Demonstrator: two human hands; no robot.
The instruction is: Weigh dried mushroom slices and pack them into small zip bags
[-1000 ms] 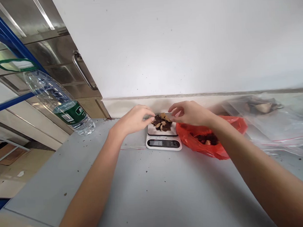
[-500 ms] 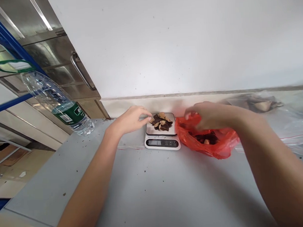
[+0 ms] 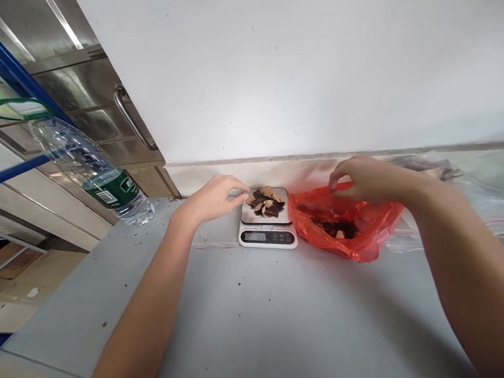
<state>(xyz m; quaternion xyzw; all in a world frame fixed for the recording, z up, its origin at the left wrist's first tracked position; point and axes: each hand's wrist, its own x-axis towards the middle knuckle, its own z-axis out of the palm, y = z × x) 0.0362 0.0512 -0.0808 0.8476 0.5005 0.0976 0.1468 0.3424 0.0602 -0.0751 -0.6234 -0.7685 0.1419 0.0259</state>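
A white digital scale stands on the grey table, its display reading about 10.8. Dark and tan dried pieces lie heaped on its plate. My left hand is at the plate's left edge, thumb and forefinger close to the pieces but apart, holding nothing that I can see. To the right of the scale, an open red plastic bag has more dark pieces inside. Over the bag's back rim is my right hand, its fingers curved and apart with nothing visible between them.
At the left edge of the table stands a large water bottle with a green handle. Clear plastic bags lie at the right, one with pale pieces inside. A white wall rises behind. Small crumbs dot the tabletop.
My right hand has moved right, away from the scale, and now sits over the bag's back rim. The display went from about 8.3 to 10.8. The view has shifted slightly.
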